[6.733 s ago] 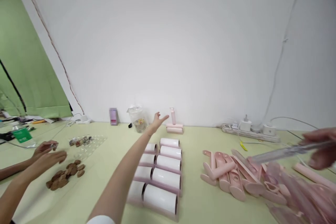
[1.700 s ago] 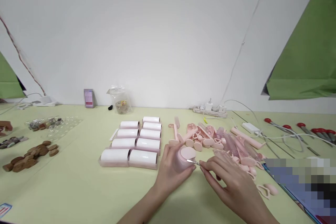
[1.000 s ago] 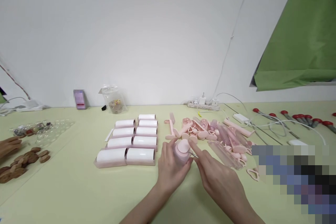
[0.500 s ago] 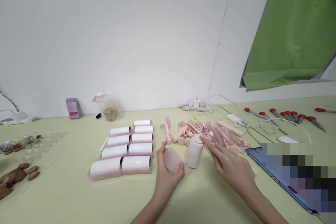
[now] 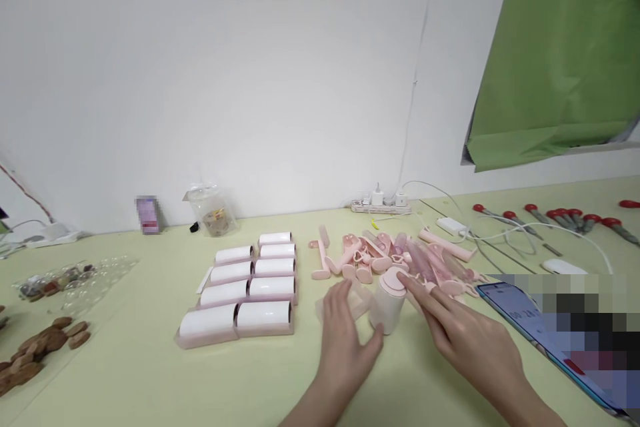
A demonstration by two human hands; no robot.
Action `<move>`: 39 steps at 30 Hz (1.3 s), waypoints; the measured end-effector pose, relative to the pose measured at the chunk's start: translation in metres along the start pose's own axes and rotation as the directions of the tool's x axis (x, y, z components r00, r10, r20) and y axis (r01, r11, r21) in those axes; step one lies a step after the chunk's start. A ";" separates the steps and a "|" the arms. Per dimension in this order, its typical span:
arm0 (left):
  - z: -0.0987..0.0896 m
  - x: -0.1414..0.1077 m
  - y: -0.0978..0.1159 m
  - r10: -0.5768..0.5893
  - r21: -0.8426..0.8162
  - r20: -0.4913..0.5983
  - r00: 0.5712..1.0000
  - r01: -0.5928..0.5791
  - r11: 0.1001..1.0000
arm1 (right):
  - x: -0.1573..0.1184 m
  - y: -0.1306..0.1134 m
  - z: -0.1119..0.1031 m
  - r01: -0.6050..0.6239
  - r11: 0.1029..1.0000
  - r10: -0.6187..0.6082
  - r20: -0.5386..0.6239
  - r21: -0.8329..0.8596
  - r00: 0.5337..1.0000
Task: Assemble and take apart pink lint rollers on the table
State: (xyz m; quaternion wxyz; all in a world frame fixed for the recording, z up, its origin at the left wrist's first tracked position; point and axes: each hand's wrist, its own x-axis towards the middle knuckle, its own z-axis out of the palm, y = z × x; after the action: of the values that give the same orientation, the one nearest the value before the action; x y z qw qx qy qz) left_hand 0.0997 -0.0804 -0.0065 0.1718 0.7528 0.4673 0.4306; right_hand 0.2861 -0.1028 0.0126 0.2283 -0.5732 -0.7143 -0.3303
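Observation:
A white lint roller roll [image 5: 387,310] with a round pink cap [image 5: 393,282] stands upright in front of me. My right hand [image 5: 467,330] has its fingertips at the cap's edge; its thumb is hidden. On the other side, my left hand [image 5: 347,337] is open, fingers curved, its thumb tip at the foot of the roll. A translucent pinkish wrap or cover [image 5: 359,300] lies behind the left fingers, partly hidden by them. Just beyond the roll is a pile of pink plastic handles and clear pinkish covers [image 5: 370,257].
Two columns of white rolls in pinkish wrap [image 5: 264,315] lie to the left. A phone [image 5: 545,347] rests at right, near cables and several red-ended tools [image 5: 593,220]. A power strip [image 5: 381,207] and a plastic bag [image 5: 213,210] sit by the wall; brown pieces [image 5: 45,347] lie far left.
My left hand has let go of the translucent piece and moved right to the roll. The roll and my right hand have shifted slightly right and nearer. The view has turned slightly.

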 end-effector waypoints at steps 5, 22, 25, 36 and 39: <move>0.015 0.025 0.030 0.087 0.095 0.124 0.988 -0.099 0.991 | -0.004 -0.004 -0.006 0.024 0.998 -0.024 -0.002 0.066 1.000; 0.007 0.014 0.037 0.060 -0.022 0.107 0.992 -0.057 0.998 | -0.012 -0.004 -0.014 -0.004 0.889 -0.044 0.094 0.458 0.995; 0.008 0.015 0.038 0.046 -0.045 0.070 0.996 -0.043 0.998 | -0.013 -0.005 -0.010 -0.064 0.866 0.016 0.101 0.495 0.995; 0.008 0.020 0.049 -0.117 -0.174 -0.010 0.993 0.114 0.978 | 0.008 -0.023 -0.011 -0.352 0.644 0.271 0.228 0.679 0.935; 0.007 0.022 0.050 -0.193 -0.291 -0.042 0.980 0.173 0.941 | 0.020 -0.029 -0.014 -0.378 0.618 0.262 0.273 0.690 0.926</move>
State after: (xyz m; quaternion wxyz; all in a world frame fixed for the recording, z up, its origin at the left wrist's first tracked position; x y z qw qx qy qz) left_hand 0.1376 -0.0853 0.0332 0.3016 0.6579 0.4739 0.5017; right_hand 0.2527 -0.1033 0.0301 0.4406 -0.5743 -0.6863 0.0714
